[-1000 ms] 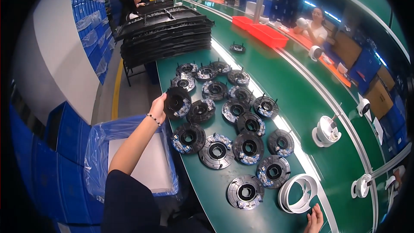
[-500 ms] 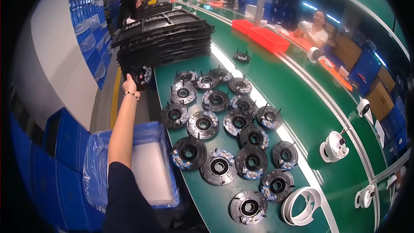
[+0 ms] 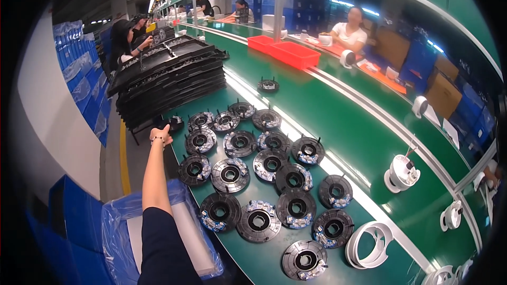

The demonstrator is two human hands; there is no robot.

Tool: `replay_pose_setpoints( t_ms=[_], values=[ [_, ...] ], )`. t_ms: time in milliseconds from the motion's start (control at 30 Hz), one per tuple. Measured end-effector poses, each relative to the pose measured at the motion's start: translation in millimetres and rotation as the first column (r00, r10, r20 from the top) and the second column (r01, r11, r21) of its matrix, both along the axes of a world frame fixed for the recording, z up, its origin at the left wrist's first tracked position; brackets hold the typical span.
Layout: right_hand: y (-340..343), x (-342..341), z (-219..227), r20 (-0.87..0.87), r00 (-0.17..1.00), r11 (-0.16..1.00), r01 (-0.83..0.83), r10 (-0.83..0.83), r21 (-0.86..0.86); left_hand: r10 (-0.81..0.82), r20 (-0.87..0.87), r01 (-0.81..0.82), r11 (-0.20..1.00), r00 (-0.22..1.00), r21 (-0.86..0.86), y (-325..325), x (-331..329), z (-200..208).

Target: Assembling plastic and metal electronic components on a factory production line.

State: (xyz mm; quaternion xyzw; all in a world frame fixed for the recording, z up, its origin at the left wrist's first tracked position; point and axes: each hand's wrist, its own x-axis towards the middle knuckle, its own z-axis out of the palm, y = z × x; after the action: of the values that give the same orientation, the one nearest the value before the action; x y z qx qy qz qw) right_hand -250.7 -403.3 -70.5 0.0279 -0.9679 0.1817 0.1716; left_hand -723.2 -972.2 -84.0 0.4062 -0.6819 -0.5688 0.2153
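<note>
My left hand, with a beaded bracelet at the wrist, is closed on the edge of a round black disc. The disc lies low at the table's left edge, just in front of a stack of black trays. Whether it rests on the tabletop or is still held above it, I cannot tell. Beside it, several similar black discs with blue circuit boards and upright prongs cover the green table; the nearest is a disc to its right. My right hand is not in view.
A blue bin lined with clear plastic stands left of the table. A white ring-shaped housing sits at the near right. Red trays and white housings line the conveyor. Co-workers sit beyond it.
My left hand has lowered the disc from beside the tray stack, over the floor, to the table's left edge. The view has shifted, and more of the far line shows.
</note>
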Motion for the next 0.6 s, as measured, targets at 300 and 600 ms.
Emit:
replay_pose_setpoints(
  t_ms=[300,600],
  values=[
    [9.6,2.6,-6.0,-0.027,0.995,0.995,0.099,-0.098,0.033,-0.309,-0.414,0.183,0.931,0.856,-0.316,-23.0,-19.8,-63.1],
    [24.2,17.3,23.2,0.393,0.909,0.990,0.133,-0.142,0.049,-0.387,-0.548,0.257,0.918,0.742,-0.301,-41.6,-57.7,-40.3]
  ],
)
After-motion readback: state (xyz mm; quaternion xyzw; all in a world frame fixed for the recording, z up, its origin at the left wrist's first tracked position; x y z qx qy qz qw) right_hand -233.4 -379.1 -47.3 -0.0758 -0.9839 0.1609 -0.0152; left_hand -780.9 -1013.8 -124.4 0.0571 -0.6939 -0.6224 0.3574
